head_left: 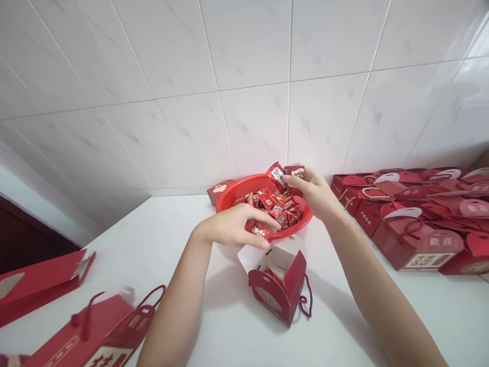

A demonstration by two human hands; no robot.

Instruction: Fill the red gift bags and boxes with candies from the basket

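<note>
My right hand (314,189) pinches red candy packets (277,174) with pale lettering above the right rim of a red plastic basket (225,198). Many small wrapped candies (275,210) lie loose inside this basket. At its front rim my left hand (233,224) curls its fingers and thumb around a red-and-white wrapped candy (261,232), partly hidden by the fingers. Just in front stands a red gift box (270,295), its top flaps spread and a dark red cord at its side. Some red and white contents show inside the box.
Rows of closed red gift boxes (416,239) fill the right side of the white table (229,316). More red boxes (114,326) with cord handles stand front left, beside a long red carton (42,285). Another red box (219,190) sits behind the basket, against the tiled wall (252,117).
</note>
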